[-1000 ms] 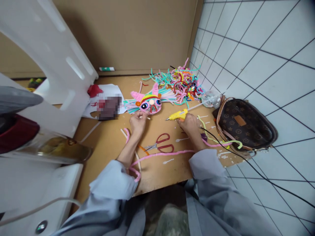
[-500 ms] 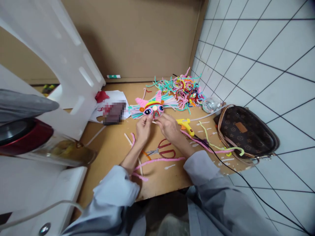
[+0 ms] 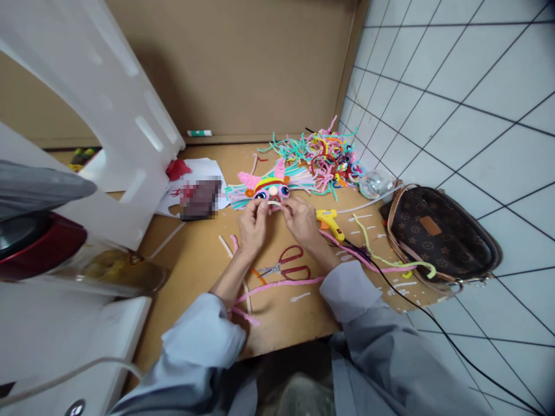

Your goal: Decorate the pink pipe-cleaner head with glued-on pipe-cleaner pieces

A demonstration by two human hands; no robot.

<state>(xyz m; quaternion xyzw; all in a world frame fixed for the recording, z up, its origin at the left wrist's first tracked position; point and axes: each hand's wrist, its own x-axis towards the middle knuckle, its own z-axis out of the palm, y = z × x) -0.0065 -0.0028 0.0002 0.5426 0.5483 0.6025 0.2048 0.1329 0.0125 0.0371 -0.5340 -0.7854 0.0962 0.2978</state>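
My left hand (image 3: 252, 225) and my right hand (image 3: 302, 221) are both closed in a pinch, each on one end of a short white pipe cleaner (image 3: 274, 203). It arches slightly between my fingertips. Just behind it lies a fuzzy animal face (image 3: 271, 185) with pink ears, big eyes, a round pale nose and a red and yellow band; the white piece partly covers its mouth. Red-handled scissors (image 3: 295, 271) rest on the table between my forearms. To the right of my right hand is a yellow glue gun (image 3: 330, 223).
A tangled heap of coloured pipe cleaners (image 3: 329, 151) is at the back. A brown handbag (image 3: 446, 231) sits at right by the tiled wall, with a black cord (image 3: 416, 306) running past it. Loose pink strips (image 3: 277, 284) cross the table (image 3: 281, 329). At left stands a clear container (image 3: 117, 268).
My fingers have come up slightly, and the white pipe cleaner now shows as an arch between them, over the face's mouth. The view has shifted a little.
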